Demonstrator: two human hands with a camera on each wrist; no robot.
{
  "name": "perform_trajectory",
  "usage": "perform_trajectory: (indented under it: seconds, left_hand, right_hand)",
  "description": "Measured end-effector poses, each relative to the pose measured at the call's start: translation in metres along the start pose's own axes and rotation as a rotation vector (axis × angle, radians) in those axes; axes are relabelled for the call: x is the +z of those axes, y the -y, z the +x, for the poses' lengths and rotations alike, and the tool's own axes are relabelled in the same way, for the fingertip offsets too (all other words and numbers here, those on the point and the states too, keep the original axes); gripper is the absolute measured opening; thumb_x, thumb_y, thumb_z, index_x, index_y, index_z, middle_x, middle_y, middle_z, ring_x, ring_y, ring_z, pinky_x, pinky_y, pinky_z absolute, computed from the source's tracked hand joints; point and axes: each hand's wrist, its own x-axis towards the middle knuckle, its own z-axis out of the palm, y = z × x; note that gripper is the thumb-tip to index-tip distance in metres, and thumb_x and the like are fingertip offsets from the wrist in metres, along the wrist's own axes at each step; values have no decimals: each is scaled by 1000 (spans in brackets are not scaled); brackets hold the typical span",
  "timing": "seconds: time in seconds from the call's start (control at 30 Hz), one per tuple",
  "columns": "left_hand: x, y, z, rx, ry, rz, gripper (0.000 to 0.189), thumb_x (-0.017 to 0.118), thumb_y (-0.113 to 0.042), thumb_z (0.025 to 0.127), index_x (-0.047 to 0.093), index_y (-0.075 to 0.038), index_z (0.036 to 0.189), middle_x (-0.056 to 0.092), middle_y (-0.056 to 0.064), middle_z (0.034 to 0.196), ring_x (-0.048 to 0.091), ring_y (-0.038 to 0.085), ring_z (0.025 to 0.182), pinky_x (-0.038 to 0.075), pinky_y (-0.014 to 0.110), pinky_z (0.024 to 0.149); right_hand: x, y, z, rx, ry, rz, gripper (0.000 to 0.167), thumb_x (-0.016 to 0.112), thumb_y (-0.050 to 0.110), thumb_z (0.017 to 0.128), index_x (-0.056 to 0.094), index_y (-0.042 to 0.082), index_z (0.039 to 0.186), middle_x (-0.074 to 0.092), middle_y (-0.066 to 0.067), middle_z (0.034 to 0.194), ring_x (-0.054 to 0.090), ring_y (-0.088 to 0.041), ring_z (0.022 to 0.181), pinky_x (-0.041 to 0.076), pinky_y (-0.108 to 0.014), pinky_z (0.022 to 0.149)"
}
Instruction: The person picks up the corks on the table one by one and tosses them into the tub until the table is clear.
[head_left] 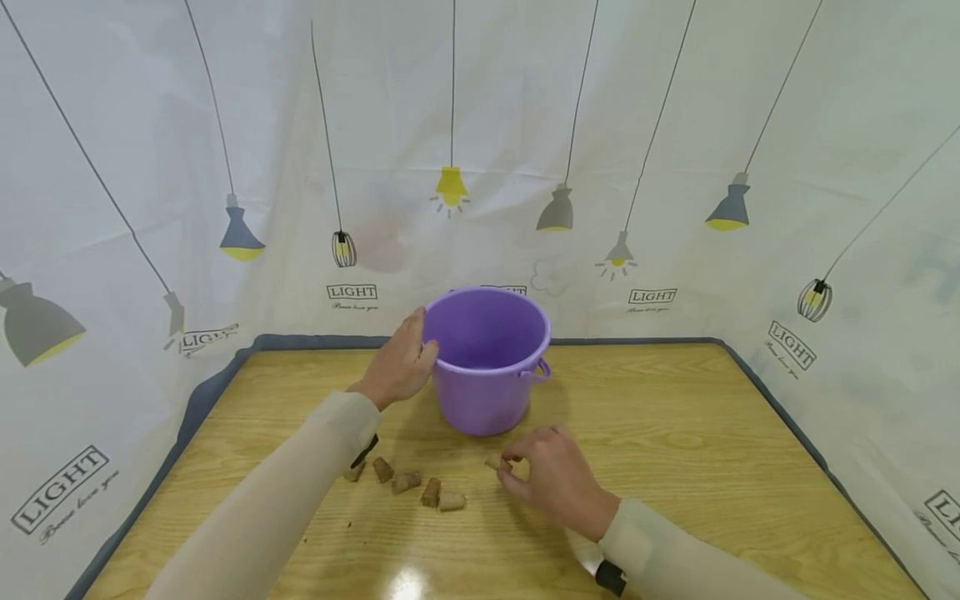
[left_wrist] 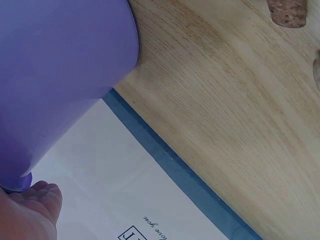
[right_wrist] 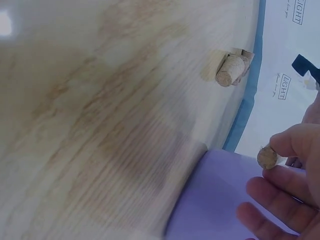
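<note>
A purple bucket (head_left: 480, 402) stands upright on the table, its inside visible from above. My left hand (head_left: 399, 360) holds the bucket's rim on its left side, thumb at the near edge and fingers partly hidden. In front of the bucket, my right hand (head_left: 553, 477) pinches a cork (right_wrist: 267, 158) between thumb and index finger, while the other fingers are spread loosely in the right wrist view. Several more corks lie in a loose row on the table, among them a pale cork (head_left: 452, 501) and a darker brown cork (head_left: 431, 492).
The wood-grain table (head_left: 675, 433) has a dark blue border along its edges. White sheeting (head_left: 487, 100) printed with lamps rises behind and on both sides. A small handle lug (head_left: 537, 372) sticks out at the bucket's right. Tiny dark specks lie left of the corks.
</note>
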Motion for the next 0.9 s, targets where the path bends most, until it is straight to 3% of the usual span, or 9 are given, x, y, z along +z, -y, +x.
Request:
perform_trajectory:
  seconds: [0.47, 0.9]
  left_hand:
    - [1, 2, 1, 5, -3, -7, 72, 28, -36, 107, 3, 2, 163, 11, 19, 170, 13, 31, 156, 14, 45, 128]
    - [-1, -2, -1, 2, -2, -7, 72, 28, -35, 107, 3, 3, 163, 10, 20, 170, 13, 32, 156, 14, 45, 128]
  right_hand:
    - [-7, -2, 10, -27, -147, 1, 12, 89, 18, 76, 79, 18, 82, 73, 8, 77, 63, -7, 71, 49, -33, 71]
    - [-18, -3, 22, 5, -192, -1, 14, 88, 18, 77, 79, 15, 86, 76, 3, 82, 69, -16, 74, 49, -33, 72]
